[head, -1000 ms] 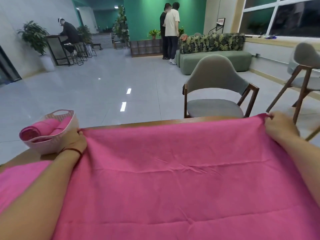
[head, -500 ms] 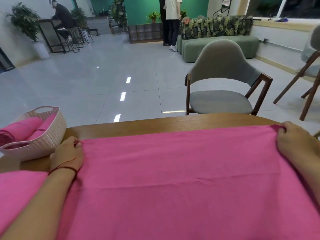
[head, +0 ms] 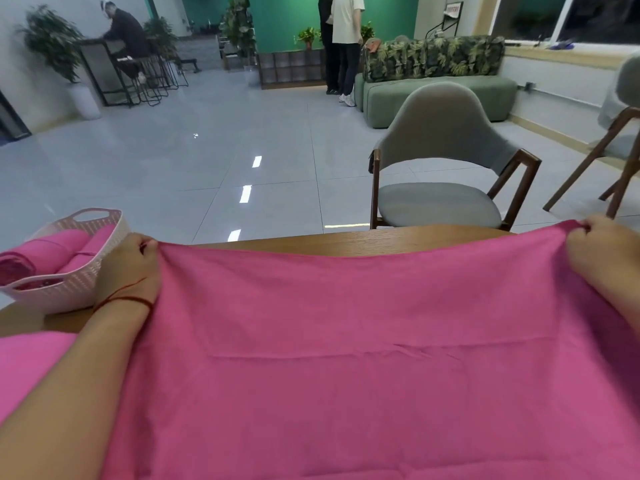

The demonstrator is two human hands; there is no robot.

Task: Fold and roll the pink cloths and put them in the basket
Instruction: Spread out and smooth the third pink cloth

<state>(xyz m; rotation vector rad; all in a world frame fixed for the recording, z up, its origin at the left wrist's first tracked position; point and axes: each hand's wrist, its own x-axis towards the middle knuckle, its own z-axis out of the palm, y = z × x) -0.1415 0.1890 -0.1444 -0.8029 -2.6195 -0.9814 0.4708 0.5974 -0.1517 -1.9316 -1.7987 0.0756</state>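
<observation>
A large pink cloth (head: 363, 358) covers most of the wooden table (head: 346, 242) in front of me. My left hand (head: 130, 268) pinches its far left corner, just right of the basket. My right hand (head: 602, 258) pinches the far right corner, lifted a little off the table. The far edge sags between the two hands. A white woven basket (head: 72, 285) at the table's left holds rolled pink cloths (head: 48, 251). More pink cloth (head: 24, 368) lies at the near left under my forearm.
A grey chair (head: 446, 174) with wooden legs stands just beyond the table's far edge. Another chair (head: 620, 143) is at the right. The tiled floor, a green sofa (head: 436, 88) and people are farther off.
Both hands have lifted the cloth's far corners off the table, so the far edge now hangs in a curve. Half a second ago the hands lay low on the table.
</observation>
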